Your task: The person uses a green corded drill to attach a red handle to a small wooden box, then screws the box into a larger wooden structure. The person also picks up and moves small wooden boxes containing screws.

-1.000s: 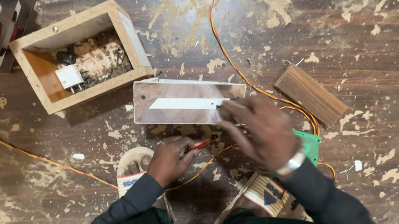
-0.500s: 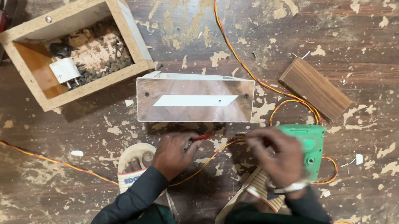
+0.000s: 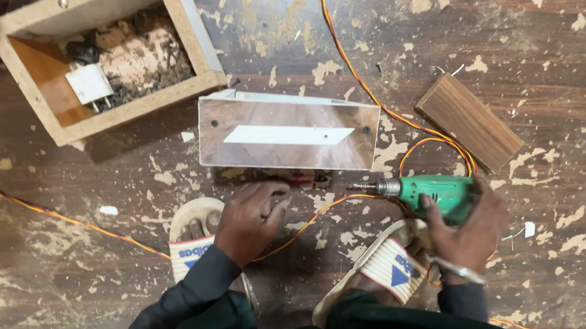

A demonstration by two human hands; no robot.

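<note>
Your right hand fingers are closed round the green drill, bit toward the panel; left hand, half curled, touches the panel's near edge w/ its fingertips.

The person wears a dark green garment with long dark sleeves. The right hand has 1 thin silver bracelet at the wrist. The 2 feet are in pale sandals with striped straps.

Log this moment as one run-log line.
right hand: grips green electric drill | left hand: rests by mirrored panel | bit: points at panel edge | nearby: wooden box, wood block
</note>
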